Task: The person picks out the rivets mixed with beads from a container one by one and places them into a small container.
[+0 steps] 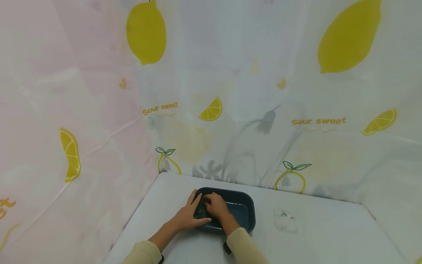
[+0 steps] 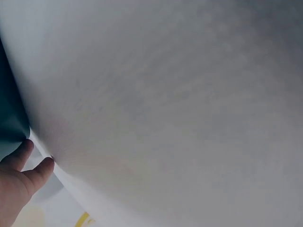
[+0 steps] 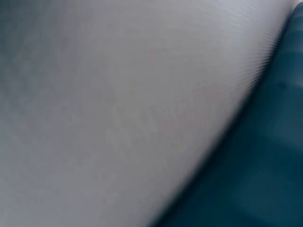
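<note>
A dark blue rectangular basin stands on the white table near the back left corner; its inside looks shiny, as if it holds water. Both hands meet over its left end. My left hand reaches in from the left, fingers stretched along the rim and thumb under a small dark green object. My right hand lies curled over that object from above. The object is mostly hidden. The left wrist view shows only fingertips beside a blurred white surface; the right wrist view shows blurred white and the basin's wall.
Lemon-print plastic sheets hang as walls behind and to the left of the table, close to the basin. A small wet or scuffed patch marks the tabletop right of the basin. The table's left edge runs close to my left forearm.
</note>
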{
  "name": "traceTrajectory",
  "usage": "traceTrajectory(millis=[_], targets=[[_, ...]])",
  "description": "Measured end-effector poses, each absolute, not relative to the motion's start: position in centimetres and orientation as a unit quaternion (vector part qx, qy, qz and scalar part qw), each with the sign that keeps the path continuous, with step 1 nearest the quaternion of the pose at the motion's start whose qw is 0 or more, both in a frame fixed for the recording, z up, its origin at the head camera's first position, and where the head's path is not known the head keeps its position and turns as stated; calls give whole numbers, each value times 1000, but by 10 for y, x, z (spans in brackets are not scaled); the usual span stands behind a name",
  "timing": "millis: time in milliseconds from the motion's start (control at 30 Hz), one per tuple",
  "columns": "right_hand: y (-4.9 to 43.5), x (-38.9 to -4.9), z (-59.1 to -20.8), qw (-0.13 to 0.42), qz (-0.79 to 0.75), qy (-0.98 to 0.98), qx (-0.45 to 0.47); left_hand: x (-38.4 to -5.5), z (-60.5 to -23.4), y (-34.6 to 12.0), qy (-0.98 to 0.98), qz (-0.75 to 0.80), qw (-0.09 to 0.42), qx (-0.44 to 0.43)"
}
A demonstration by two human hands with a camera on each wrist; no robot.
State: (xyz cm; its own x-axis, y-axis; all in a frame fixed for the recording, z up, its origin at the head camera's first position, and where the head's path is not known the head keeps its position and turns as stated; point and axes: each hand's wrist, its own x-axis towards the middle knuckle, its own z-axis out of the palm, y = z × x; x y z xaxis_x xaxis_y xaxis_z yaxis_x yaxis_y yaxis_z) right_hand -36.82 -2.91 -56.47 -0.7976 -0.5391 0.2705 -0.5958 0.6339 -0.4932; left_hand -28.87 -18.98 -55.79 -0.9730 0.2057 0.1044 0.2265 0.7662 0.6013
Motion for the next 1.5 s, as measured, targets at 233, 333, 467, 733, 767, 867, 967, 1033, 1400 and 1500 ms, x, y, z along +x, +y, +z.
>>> traceTrajectory(millis=[233,333,467,733,767,867,967,1033,1400,1500], targets=[[-30,-368,-567,50,276,-908,311,-289,-561,-190,-943,-314,10,-110],[-30,-367,-566,47,280,-906,313,-288,-560,-190,-942,-316,9,-111],[-29,-367,-567,43,287,-904,314,-288,-559,-189,-944,-311,11,-109],[-29,-367,-569,41,281,-907,311,-287,-558,-189,-944,-310,7,-109],[-29,-367,-569,41,281,-907,310,-287,-557,-189,-945,-309,8,-110],[-29,-368,-569,42,282,-908,307,-288,-556,-189,-946,-305,11,-111],[-29,-368,-569,43,284,-908,306,-287,-555,-188,-946,-305,14,-109],[-29,-367,-569,40,283,-909,303,-286,-555,-188,-945,-307,14,-108],[-27,-365,-566,29,315,-902,293,-285,-557,-187,-945,-311,10,-106],[-27,-366,-566,33,319,-900,293,-286,-557,-187,-945,-310,14,-107]])
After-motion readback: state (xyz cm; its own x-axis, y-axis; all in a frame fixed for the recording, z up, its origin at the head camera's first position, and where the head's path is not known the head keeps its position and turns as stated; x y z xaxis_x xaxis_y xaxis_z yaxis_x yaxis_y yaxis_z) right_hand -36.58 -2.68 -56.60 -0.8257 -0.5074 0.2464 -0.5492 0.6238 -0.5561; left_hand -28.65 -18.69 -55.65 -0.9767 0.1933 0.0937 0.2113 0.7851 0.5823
